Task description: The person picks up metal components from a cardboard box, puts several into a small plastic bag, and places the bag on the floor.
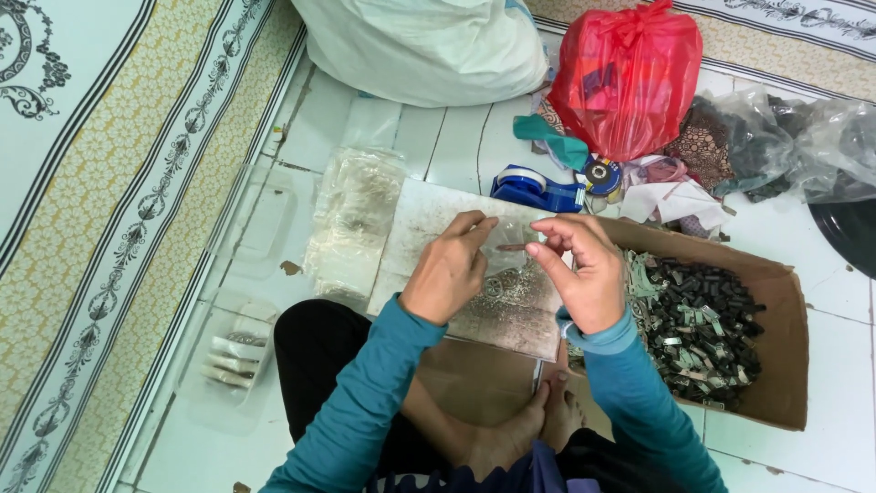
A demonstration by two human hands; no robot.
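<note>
Both hands hold a small clear plastic bag (507, 248) above a worn grey board (429, 219). My left hand (449, 270) pinches the bag's left edge. My right hand (584, 270) pinches its right edge, fingers curled around it. A thin dark item shows inside the bag. Teal sleeves cover both forearms. I sit cross-legged on the tiled floor, bare feet below the board.
A cardboard box (785, 365) at right holds several small dark parts (703, 319). A stack of clear bags (351, 224) lies left of the board. Clear plastic lid and tray (233, 356) sit lower left. Blue tape dispenser (538, 190), red plastic bag (625, 78), white sack (420, 46) behind.
</note>
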